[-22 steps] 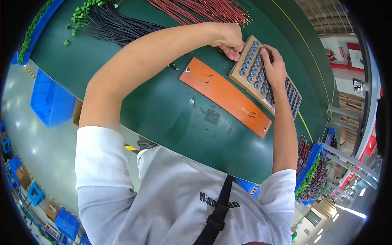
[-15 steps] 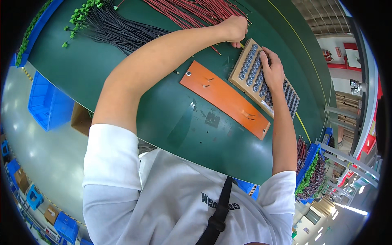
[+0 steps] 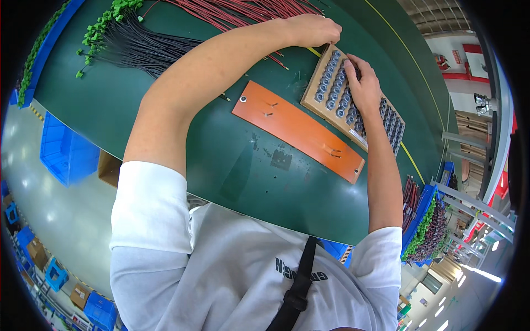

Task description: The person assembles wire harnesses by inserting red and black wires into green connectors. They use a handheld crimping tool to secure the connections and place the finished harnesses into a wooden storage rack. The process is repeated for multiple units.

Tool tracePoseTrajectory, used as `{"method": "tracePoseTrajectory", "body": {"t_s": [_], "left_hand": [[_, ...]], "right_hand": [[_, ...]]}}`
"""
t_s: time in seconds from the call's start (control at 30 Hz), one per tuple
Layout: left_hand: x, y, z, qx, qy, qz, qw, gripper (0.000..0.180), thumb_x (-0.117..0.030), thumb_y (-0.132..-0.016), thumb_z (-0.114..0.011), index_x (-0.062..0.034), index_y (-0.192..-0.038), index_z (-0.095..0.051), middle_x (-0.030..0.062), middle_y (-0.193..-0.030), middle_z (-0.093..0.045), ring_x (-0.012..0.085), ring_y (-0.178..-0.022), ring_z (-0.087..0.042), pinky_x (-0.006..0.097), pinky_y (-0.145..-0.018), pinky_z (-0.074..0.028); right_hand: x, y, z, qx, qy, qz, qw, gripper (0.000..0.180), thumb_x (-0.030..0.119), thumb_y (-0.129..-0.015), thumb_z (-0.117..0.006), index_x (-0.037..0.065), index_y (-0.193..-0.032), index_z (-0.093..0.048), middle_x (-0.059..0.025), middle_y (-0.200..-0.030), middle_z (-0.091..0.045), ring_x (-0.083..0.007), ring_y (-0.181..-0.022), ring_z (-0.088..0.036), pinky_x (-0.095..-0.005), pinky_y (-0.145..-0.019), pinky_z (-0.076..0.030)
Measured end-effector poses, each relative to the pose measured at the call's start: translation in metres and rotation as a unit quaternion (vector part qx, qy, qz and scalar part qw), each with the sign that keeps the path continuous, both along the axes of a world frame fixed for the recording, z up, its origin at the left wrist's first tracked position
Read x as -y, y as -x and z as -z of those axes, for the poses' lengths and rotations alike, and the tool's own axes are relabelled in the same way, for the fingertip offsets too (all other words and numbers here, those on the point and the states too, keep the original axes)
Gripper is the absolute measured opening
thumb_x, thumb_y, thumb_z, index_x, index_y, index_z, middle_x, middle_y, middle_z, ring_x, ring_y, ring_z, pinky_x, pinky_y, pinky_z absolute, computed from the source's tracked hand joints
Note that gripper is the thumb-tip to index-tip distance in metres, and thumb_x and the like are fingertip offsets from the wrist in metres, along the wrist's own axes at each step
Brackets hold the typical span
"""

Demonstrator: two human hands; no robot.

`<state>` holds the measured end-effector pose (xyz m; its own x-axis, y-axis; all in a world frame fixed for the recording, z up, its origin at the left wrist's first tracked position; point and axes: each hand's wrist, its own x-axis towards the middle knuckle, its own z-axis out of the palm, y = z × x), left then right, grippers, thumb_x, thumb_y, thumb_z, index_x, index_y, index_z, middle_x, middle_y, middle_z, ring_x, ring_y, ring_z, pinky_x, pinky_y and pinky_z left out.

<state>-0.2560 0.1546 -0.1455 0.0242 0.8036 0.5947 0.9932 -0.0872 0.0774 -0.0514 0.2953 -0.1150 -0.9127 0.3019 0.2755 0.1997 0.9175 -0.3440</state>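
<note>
The green bench carries all of the work. Its middle lies bare in front of the body, which appears to leave the forearms room to pass.

Red wires lie loosely parallel along the far side. Black wires lie nearer, at the left, as a separate bundle; the separation probably prevents mixing of colours.

The orange board lies flat and slanted between the body and the rack. This position likely keeps it reachable from either side.

The wooden rack lies at the right, just beyond the board, with its long side roughly parallel to the board's. It rests across a yellow line on the bench.

The left hand reaches across to the rack's far left corner. Its fingers are bent and point down; whether this grip contains anything cannot be determined, as the hand itself hides the fingertips.

The right hand lies over the rack, thumb above the rows and fingers toward the far edge. It presumably steadies the rack; whether the grip clenches a part or merely rests is not visible.

Grey round parts stand in rows on the rack, an arrangement that suggests easy counting and access.

Green connectors are gathered at the black wires' left end, evidently to keep that end aligned.

Thin pins project from the board in pairs, possibly as locators.
</note>
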Motion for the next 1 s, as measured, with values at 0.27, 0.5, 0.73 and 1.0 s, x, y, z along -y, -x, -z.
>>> {"method": "tracePoseTrajectory", "body": {"t_s": [0.27,0.5,0.73,1.0], "left_hand": [[0.071,-0.058,-0.05,0.379,0.253,-0.092,0.885,0.015,-0.001,-0.086,-0.06,0.008,-0.089,-0.072,0.0202,-0.071,-0.072,0.0248,-0.061,-0.073,0.041,-0.06,-0.06],[0.122,-0.122,-0.051,0.289,0.26,-0.06,0.919,0.015,-0.008,-0.086,-0.075,0.005,-0.093,-0.077,0.0233,-0.089,-0.075,0.0369,-0.078,-0.074,0.044,-0.074,-0.059],[0.119,-0.144,-0.04,0.141,0.198,-0.123,0.962,0.018,-0.01,-0.085,-0.068,0.0061,-0.078,-0.073,0.0221,-0.08,-0.071,0.0399,-0.074,-0.071,0.047,-0.073,-0.06],[0.107,-0.15,-0.029,-0.053,0.155,-0.146,0.976,0.016,-0.008,-0.082,-0.067,0.0019,-0.069,-0.066,0.0175,-0.077,-0.064,0.0345,-0.07,-0.071,0.043,-0.064,-0.062]], "right_hand": [[-0.008,-0.005,0.005,-0.015,-0.012,-0.008,1.0,0.047,0.05,-0.101,-0.057,0.013,-0.126,-0.072,-0.0099,-0.12,-0.073,-0.0315,-0.114,-0.067,-0.0427,-0.099,-0.051],[-0.014,-0.004,0.011,-0.019,0.0,-0.019,1.0,0.049,0.052,-0.1,-0.058,0.015,-0.132,-0.07,-0.012,-0.13,-0.07,-0.0321,-0.12,-0.065,-0.0404,-0.103,-0.049],[0.007,-0.004,-0.015,-0.011,0.004,-0.006,1.0,0.045,0.042,-0.099,-0.06,0.005,-0.123,-0.071,-0.0198,-0.116,-0.073,-0.0394,-0.109,-0.069,-0.0487,-0.098,-0.053],[-0.01,0.003,-0.007,-0.027,-0.005,0.038,0.999,0.045,0.045,-0.098,-0.058,0.005,-0.111,-0.075,-0.0207,-0.112,-0.074,-0.0398,-0.108,-0.068,-0.0498,-0.095,-0.054]]}}
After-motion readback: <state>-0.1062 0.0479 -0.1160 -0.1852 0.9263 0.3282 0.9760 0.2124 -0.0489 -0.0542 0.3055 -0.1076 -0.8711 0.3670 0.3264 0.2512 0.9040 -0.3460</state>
